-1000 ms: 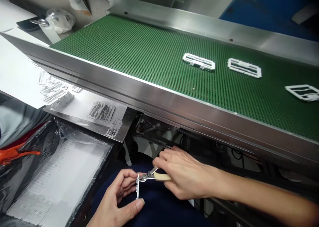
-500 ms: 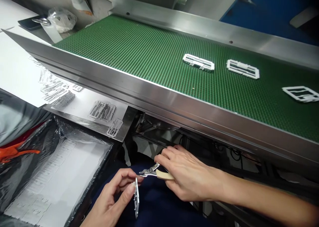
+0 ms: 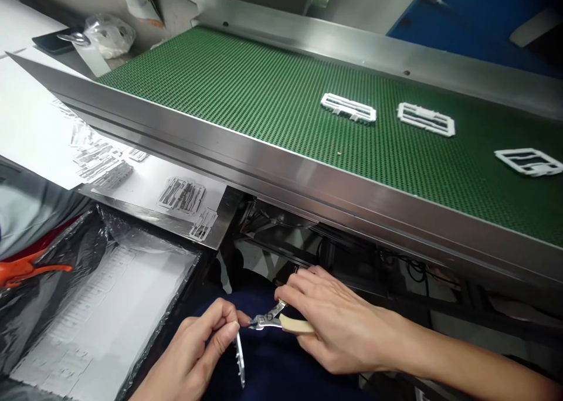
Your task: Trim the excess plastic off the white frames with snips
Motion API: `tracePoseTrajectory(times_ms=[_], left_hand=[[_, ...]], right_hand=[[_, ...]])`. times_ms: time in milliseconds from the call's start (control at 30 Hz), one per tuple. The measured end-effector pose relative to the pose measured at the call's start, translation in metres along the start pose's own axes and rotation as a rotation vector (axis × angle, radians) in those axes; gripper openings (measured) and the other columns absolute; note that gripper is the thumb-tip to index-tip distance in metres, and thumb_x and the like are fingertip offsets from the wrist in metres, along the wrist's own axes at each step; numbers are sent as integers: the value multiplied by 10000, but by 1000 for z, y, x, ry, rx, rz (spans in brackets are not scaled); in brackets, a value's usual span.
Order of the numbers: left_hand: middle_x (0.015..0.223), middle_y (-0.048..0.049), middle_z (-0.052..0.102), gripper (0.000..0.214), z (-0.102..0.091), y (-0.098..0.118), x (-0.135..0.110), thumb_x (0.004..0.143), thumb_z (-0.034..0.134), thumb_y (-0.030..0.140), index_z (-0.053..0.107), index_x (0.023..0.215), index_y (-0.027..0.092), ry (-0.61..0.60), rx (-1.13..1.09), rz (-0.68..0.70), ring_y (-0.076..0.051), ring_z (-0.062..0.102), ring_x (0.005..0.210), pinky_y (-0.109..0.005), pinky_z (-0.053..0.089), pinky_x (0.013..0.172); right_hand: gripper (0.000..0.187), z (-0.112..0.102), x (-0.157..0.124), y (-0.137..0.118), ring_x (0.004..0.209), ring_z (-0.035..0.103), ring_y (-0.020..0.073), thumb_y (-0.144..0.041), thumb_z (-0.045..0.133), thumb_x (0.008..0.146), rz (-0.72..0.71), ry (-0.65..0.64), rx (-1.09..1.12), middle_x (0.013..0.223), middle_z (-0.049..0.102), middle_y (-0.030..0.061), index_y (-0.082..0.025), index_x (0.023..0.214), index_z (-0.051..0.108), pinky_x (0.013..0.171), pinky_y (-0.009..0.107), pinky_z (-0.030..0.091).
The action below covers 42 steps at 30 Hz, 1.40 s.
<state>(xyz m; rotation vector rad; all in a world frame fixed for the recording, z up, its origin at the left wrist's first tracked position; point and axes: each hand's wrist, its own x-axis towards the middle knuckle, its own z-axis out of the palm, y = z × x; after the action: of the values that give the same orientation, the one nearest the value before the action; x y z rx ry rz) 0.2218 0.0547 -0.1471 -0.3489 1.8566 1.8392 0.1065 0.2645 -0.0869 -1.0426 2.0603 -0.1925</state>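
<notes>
near, in the middle, we pinch a white frame (image 3: 240, 363) in our left hand (image 3: 200, 345); to its right, our right hand (image 3: 336, 322) is wrapped round the pliers (image 3: 265, 320). three more frames (image 3: 424, 114) lie on the green belt (image 3: 250, 90), far right.

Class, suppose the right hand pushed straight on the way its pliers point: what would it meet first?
Most likely the left hand: a fingertip sits right at the tips of the pliers in the right hand. The white part hangs just below that line, though depth is unclear.
</notes>
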Motion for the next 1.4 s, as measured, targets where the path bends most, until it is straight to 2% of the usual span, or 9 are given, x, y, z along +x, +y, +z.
tracePoseTrajectory(times_ms=[267,400,500,567,633,767,867,1033,1400], left_hand=[[636,54,388,353,1,0,3,889,435,537,462,742,217,-82,-80,-108,-141,314,608,-252,279,561],[752,19,581,326,1,-1,3,893,460,514,479,762,217,-57,-177,-134,-152,441,694,-250,334,624],[902,-15,683,318,5,-11,3,896,446,536,533,1003,249,-4,-280,-164,-200,571,902,-289,381,820],[1066,-44,681,508,11,-23,5,808,592,559,488,1209,266,-14,-373,-125,-230,557,1072,-320,350,962],[1135,-71,656,638,20,-36,8,695,750,497,518,1232,243,4,-481,-93,-247,544,1119,-319,372,985],[1041,-80,686,427,29,-43,12,801,663,415,618,1172,209,181,-825,-156,-214,621,928,-296,491,825],[940,-73,713,448,26,-29,10,872,509,512,644,1178,214,138,-1005,-201,-161,621,762,-247,488,752],[885,-93,723,583,21,-9,3,827,462,642,698,1101,184,54,-1031,-263,-156,587,682,-249,476,688],[777,-72,709,582,18,-17,2,850,424,636,741,951,158,-46,-902,-284,-169,536,695,-249,395,714]], right_hand=[[334,-1,3,-1,921,488,225,-204,501,715,-41,15,-27,960,510,55,-213,1050,508,989,473,312],[297,-4,3,-1,891,488,222,-192,509,705,-33,24,-43,936,517,54,-209,1001,520,957,453,346],[308,-5,4,-1,876,502,225,-191,518,705,-3,8,-15,935,530,54,-208,1013,528,924,458,373],[322,-4,5,1,863,519,223,-192,517,730,33,15,28,931,543,49,-210,1051,527,893,442,398],[297,-1,7,3,861,532,215,-206,512,773,62,49,88,933,555,43,-217,1069,525,854,398,425],[260,10,9,7,924,536,218,-317,524,846,107,132,167,996,560,48,-230,1091,518,829,355,441],[346,18,11,8,930,542,232,-447,530,862,126,164,165,981,574,53,-224,1126,511,859,391,422],[387,21,15,3,886,536,226,-506,515,861,96,224,134,944,576,55,-189,1083,519,838,390,411],[407,12,16,-2,851,516,215,-538,477,880,82,190,8,927,552,52,-196,1089,551,870,418,393]])
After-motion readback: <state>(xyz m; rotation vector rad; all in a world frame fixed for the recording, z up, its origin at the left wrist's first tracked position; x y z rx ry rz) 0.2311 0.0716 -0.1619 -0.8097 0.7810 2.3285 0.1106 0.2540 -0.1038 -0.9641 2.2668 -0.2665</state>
